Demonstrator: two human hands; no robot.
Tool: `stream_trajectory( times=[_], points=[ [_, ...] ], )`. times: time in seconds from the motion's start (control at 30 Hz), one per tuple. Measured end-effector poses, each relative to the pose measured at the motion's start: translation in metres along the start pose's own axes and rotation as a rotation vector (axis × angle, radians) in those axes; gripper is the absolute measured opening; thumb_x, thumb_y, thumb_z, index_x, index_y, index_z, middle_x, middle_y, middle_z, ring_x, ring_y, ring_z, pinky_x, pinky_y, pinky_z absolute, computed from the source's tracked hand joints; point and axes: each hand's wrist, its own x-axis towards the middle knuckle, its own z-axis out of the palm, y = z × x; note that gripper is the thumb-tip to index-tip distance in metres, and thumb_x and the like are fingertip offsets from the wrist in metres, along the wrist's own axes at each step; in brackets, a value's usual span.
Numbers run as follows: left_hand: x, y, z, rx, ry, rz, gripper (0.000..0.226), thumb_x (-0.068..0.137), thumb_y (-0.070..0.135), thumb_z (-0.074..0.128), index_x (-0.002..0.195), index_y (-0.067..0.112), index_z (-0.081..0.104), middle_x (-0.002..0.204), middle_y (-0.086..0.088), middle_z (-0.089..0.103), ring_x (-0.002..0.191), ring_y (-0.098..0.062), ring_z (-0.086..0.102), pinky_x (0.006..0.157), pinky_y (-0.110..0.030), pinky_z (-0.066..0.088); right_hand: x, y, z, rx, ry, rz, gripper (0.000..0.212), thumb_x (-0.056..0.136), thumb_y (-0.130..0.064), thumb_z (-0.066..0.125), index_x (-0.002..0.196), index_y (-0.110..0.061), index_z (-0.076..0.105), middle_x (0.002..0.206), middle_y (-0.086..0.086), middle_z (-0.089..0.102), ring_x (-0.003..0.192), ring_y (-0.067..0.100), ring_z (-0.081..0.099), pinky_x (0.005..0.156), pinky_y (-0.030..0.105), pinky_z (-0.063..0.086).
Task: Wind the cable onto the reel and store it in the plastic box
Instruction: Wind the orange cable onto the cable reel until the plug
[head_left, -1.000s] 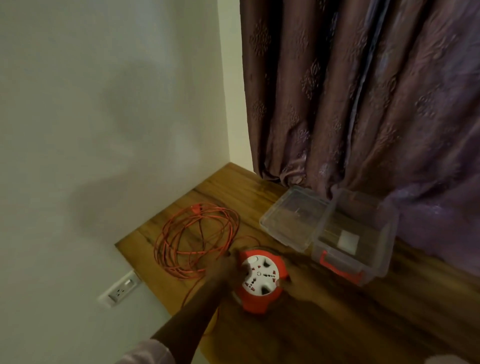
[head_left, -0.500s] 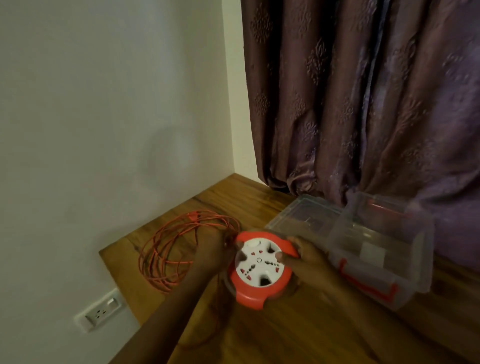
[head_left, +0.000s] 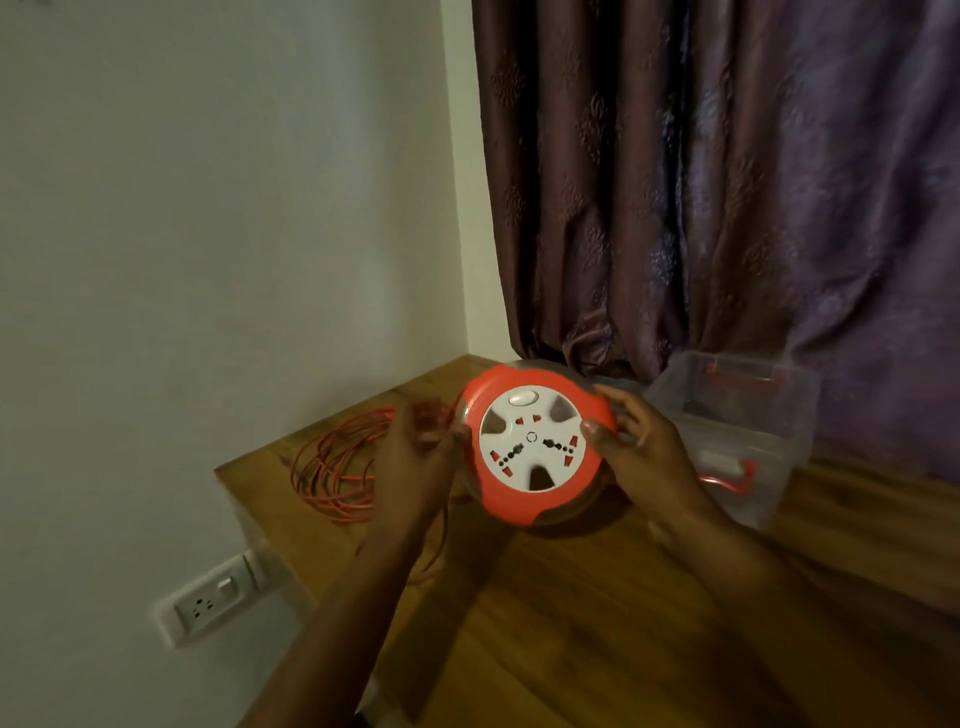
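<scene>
- Both your hands grip the reel (head_left: 535, 447): left hand (head_left: 415, 462) at 9 o'clock, right hand (head_left: 641, 449) at 3 o'clock.
- Loose cable (head_left: 332, 467) lies at 9 o'clock; plastic box (head_left: 753, 415) at 3 o'clock.

At the centre of the frame the reel (head_left: 537, 447) is showing an orange-red rim around a white socket face dotted with small red and black marks, and left of it the loose cable (head_left: 332, 467) is lying in matching orange-red coils. The table (head_left: 597, 623) across the lower frame is showing warm brown wood grain, while the plastic box (head_left: 748, 415) at right is looking clear with red latches. The curtain (head_left: 727, 182) at upper right is hanging in dusky purple-brown with a faint embossed floral motif, beside an off-white wall (head_left: 208, 208) carrying a white outlet plate (head_left: 213, 603) at lower left.
</scene>
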Motion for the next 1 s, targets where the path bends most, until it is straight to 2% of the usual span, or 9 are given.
stream_trajectory(
  times=[0.07, 0.13, 0.27, 0.4, 0.47, 0.57, 0.7, 0.87, 1.0],
  points=[
    [-0.019, -0.006, 0.002, -0.097, -0.076, -0.083, 0.022, 0.097, 0.027, 0.061, 0.116, 0.017, 0.061, 0.110, -0.004, 0.070, 0.090, -0.018, 0.071, 0.066, -0.031, 0.059, -0.007, -0.005, -0.002, 0.001, 0.036, -0.017, 0.037, 0.087, -0.022, 0.065, 0.122, -0.032, 0.055, 0.115, -0.004, 0.063, 0.101, 0.011, 0.062, 0.080, 0.036, 0.057],
    [-0.035, -0.011, 0.005, -0.188, -0.161, -0.129, 0.027, 0.097, 0.037, 0.057, 0.117, 0.020, 0.063, 0.111, -0.001, 0.071, 0.091, -0.013, 0.072, 0.068, -0.025, 0.061, -0.014, -0.009, -0.002, 0.001, 0.041, -0.025, 0.041, 0.088, -0.024, 0.065, 0.126, -0.032, 0.053, 0.117, -0.005, 0.061, 0.102, 0.008, 0.060, 0.079, 0.034, 0.057],
    [-0.052, -0.016, 0.013, -0.377, -0.177, -0.174, 0.028, 0.095, 0.034, 0.059, 0.119, 0.022, 0.063, 0.115, -0.002, 0.071, 0.097, -0.019, 0.073, 0.075, -0.037, 0.063, -0.027, -0.007, -0.003, -0.103, 0.046, -0.114, 0.044, 0.090, -0.025, 0.061, 0.132, -0.030, 0.050, 0.124, -0.003, 0.060, 0.107, 0.012, 0.059, 0.080, 0.030, 0.055],
    [-0.057, -0.018, 0.021, -0.477, -0.070, -0.186, 0.015, 0.093, 0.024, 0.064, 0.106, 0.031, 0.065, 0.103, 0.008, 0.071, 0.087, -0.013, 0.074, 0.066, -0.032, 0.062, -0.035, -0.007, 0.005, -0.526, 0.170, -0.193, 0.059, 0.090, -0.028, 0.061, 0.143, -0.030, 0.035, 0.140, 0.002, 0.045, 0.123, 0.023, 0.047, 0.094, 0.039, 0.047],
    [-0.057, -0.018, 0.024, -0.488, -0.023, -0.184, 0.017, 0.093, 0.023, 0.065, 0.111, 0.027, 0.065, 0.108, 0.004, 0.071, 0.088, -0.012, 0.073, 0.065, -0.030, 0.062, -0.041, -0.010, 0.013, -0.913, 0.202, -0.382, 0.063, 0.088, -0.029, 0.062, 0.142, -0.035, 0.031, 0.144, 0.003, 0.039, 0.126, 0.028, 0.040, 0.095, 0.043, 0.043],
    [-0.056, -0.019, 0.033, -0.566, 0.010, -0.229, 0.032, 0.093, 0.026, 0.066, 0.124, 0.020, 0.062, 0.116, -0.001, 0.069, 0.087, -0.014, 0.074, 0.060, -0.027, 0.061, -0.048, -0.005, 0.028, -1.313, 0.002, -0.521, 0.073, 0.087, -0.032, 0.061, 0.145, -0.044, 0.017, 0.152, 0.007, 0.026, 0.133, 0.032, 0.029, 0.101, 0.046, 0.034],
    [-0.060, -0.030, 0.043, -0.658, 0.004, -0.325, 0.027, 0.086, 0.033, 0.073, 0.113, 0.035, 0.068, 0.111, 0.003, 0.073, 0.096, -0.023, 0.074, 0.075, -0.050, 0.063, -0.044, 0.006, 0.034, -1.424, -0.160, -0.413, 0.088, 0.088, -0.040, 0.058, 0.142, -0.049, -0.011, 0.158, 0.009, 0.003, 0.140, 0.036, 0.010, 0.108, 0.049, 0.024],
    [-0.058, -0.040, 0.048, -0.676, -0.022, -0.311, 0.029, 0.083, 0.030, 0.074, 0.111, 0.030, 0.070, 0.102, 0.007, 0.076, 0.086, -0.013, 0.075, 0.062, -0.035, 0.062, -0.039, 0.014, 0.029, -1.519, -0.150, -0.436, 0.086, 0.088, -0.046, 0.056, 0.143, -0.047, -0.010, 0.154, 0.015, 0.017, 0.134, 0.035, 0.023, 0.102, 0.046, 0.028],
    [-0.058, -0.042, 0.048, -0.617, -0.017, -0.255, 0.031, 0.086, 0.026, 0.073, 0.116, 0.028, 0.069, 0.107, 0.007, 0.074, 0.089, -0.005, 0.073, 0.061, -0.024, 0.060, -0.039, 0.011, 0.033, -1.376, 0.021, -0.438, 0.069, 0.089, -0.060, 0.041, 0.146, -0.041, 0.007, 0.128, 0.006, 0.058, 0.113, 0.025, 0.053, 0.094, 0.040, 0.034]
  ],
)
